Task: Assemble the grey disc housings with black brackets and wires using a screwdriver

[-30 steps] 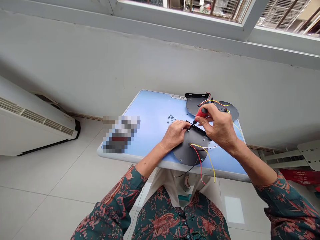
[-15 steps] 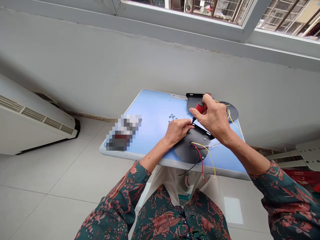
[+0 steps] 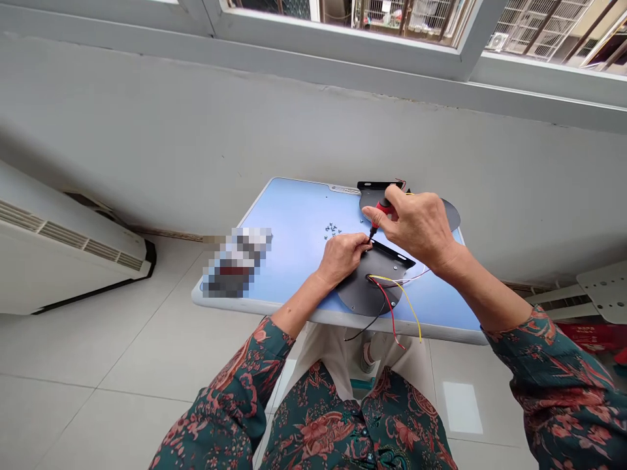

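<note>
My right hand (image 3: 424, 225) is closed around the red handle of a screwdriver (image 3: 383, 210). The screwdriver leans slightly, its dark shaft pointing down to the left end of a black slotted bracket (image 3: 396, 253). That bracket runs along the far edge of a dark grey round plate (image 3: 360, 297). At the same corner my left hand (image 3: 341, 258) pinches, fingertips against the plate and bracket beside the screwdriver tip; any screw there is hidden. Red, black, yellow and white wires (image 3: 392, 305) come out of a hole in the plate, some hanging past the table's near edge.
Small loose screws (image 3: 332, 230) lie in a cluster on the blue table (image 3: 289, 222). Behind my right hand is a second grey plate with a bracket (image 3: 375, 201). A pixelated item (image 3: 238, 261) lies at the left. Beyond the table stands a wall (image 3: 196, 130) under a window.
The whole view has shifted slightly. My right hand has turned a little around the screwdriver handle, while the tip stays at the bracket's left end. My left hand keeps its place.
</note>
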The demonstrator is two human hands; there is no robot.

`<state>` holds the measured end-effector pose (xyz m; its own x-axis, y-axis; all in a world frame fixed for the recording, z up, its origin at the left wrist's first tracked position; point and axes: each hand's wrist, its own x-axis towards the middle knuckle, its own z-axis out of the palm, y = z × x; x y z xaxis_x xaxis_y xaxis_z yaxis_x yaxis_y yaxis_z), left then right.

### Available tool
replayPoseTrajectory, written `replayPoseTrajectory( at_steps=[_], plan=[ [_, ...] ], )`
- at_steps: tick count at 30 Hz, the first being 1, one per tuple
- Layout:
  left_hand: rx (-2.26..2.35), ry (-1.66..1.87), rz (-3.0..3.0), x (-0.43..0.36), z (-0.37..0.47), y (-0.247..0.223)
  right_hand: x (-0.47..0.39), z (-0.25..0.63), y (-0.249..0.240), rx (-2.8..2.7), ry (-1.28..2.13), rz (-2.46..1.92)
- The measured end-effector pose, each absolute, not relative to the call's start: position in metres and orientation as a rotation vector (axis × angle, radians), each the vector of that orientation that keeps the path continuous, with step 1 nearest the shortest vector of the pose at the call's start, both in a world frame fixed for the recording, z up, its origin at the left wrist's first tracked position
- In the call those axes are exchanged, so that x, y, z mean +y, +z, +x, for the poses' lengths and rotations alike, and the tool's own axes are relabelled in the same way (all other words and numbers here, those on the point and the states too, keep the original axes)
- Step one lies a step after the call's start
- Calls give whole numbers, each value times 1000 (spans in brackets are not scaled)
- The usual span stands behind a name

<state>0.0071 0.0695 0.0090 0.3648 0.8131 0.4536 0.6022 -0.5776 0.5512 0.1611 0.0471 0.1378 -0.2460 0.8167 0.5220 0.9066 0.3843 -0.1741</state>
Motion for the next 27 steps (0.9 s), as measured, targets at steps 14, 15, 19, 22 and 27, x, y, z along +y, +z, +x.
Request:
replayPoseTrajectory(
  at_steps=[14,15,19,22,27],
  plan=[
    [1288,1048,2242,66,8,11,36,160,155,-2117,-169,-1389],
    [1302,1057,2231,66,8,11,36,158,155,-2104,-211,-1429],
    [1319,1060,2246,69,8,10,39,158,157,-2143,-107,-1402],
    [1298,1058,2276,71,9,9,43,166,160,-2244,170,-1250],
    [1308,1062,2291,70,9,6,44,167,153,-2138,78,-1409]
  ],
)
